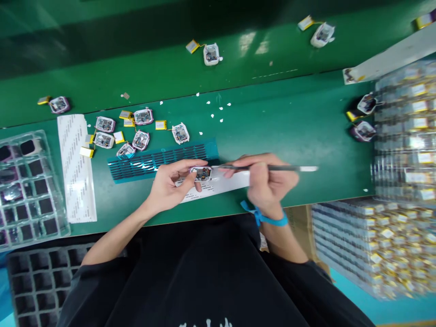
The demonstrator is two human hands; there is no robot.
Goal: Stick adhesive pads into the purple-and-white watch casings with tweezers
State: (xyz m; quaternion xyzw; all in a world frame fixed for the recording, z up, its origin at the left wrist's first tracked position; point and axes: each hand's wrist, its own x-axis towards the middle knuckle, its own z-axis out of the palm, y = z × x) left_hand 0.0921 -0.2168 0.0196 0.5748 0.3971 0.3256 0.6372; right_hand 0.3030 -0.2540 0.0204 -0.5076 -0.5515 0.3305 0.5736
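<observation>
My left hand (173, 184) pinches a small watch case (201, 174) with its open side up, showing the circuit board inside a pale rim. In my right hand (270, 179) is a slim dark tool, apparently a pair of tweezers (284, 168), lying nearly level. Its tip points left to the edge of the case; motion blur hides whether it touches. Beneath both hands lies a white printed backing sheet (231, 182). Close behind my left hand is a blue-green strip with dark bars (160, 160). A blue band (274, 221) circles my right wrist.
Several open watch cases (105, 124) with yellow-edged battery cells (161, 125) lie at left on the green bench (289, 118). White dots (212, 116) are scattered behind. A clear tray (37, 206) and white sheet (76, 168) are left; stacked trays (418, 131) stand right.
</observation>
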